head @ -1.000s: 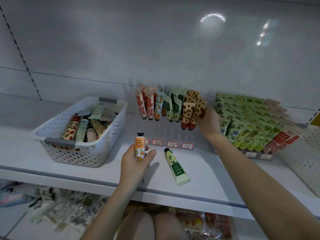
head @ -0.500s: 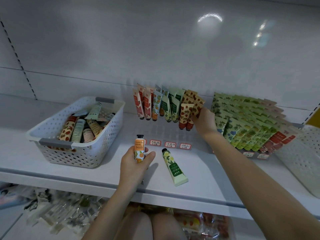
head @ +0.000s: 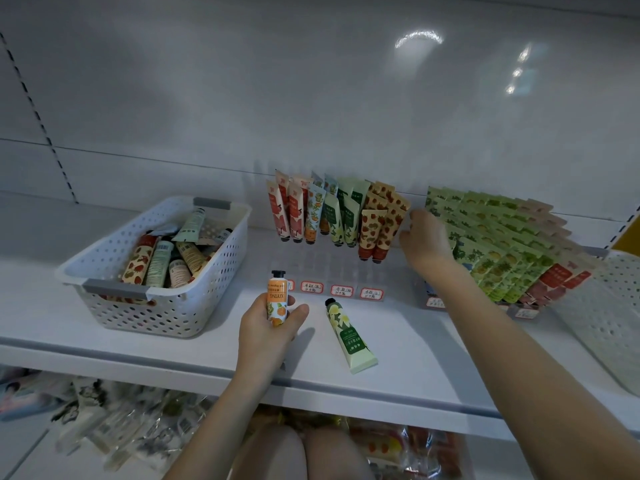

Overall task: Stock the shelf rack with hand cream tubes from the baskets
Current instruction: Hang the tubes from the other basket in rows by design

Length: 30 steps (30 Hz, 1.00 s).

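My left hand (head: 268,332) grips an orange tube (head: 277,296) with a black cap, held upright above the shelf. A green tube (head: 348,336) with yellow flowers lies flat on the shelf just to its right. My right hand (head: 424,239) hovers with loose fingers and holds nothing, between the strawberry tubes (head: 377,225) at the right end of the clear rack (head: 341,268) and a second, fuller rack of green tubes (head: 495,247). The white basket (head: 162,308) at the left holds several mixed tubes.
Red-bordered price labels (head: 341,291) run along the clear rack's front. A second white perforated basket (head: 609,317) stands at the far right. The white shelf (head: 415,348) has a back wall close behind the racks. A lower shelf holds wrapped goods (head: 114,424).
My right hand has come off the strawberry tubes and drawn slightly right, fingers now loose. My left hand and its orange tube have stayed put.
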Available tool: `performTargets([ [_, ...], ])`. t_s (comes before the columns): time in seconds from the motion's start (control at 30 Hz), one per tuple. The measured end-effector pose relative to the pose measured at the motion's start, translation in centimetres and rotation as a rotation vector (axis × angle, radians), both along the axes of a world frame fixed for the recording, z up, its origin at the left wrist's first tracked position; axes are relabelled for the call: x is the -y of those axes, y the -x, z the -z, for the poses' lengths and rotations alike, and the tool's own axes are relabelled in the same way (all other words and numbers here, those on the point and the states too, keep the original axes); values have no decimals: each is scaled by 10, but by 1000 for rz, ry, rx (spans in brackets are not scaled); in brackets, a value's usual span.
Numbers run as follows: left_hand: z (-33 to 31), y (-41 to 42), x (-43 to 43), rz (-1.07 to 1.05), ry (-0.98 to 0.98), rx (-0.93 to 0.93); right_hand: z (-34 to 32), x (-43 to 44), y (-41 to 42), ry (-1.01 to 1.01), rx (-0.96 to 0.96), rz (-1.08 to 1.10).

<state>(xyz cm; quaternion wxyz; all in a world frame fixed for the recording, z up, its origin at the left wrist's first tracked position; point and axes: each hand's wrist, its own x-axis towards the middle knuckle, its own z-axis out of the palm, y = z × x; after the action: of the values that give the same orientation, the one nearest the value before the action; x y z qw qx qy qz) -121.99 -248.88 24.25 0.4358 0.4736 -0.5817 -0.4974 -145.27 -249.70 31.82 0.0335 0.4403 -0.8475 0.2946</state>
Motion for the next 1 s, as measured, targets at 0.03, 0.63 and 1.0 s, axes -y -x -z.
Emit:
performTargets([
  [0.03, 0, 0, 0, -1, 1, 0, -4, -2, -2, 22, -65, -18],
  [0.63, 0, -2, 1, -11, 7, 30, -22, 12, -9, -53, -304, -128],
  [1.0, 0, 0, 0, -4, 13, 18, -26, 9, -15, 65, -242, -375],
])
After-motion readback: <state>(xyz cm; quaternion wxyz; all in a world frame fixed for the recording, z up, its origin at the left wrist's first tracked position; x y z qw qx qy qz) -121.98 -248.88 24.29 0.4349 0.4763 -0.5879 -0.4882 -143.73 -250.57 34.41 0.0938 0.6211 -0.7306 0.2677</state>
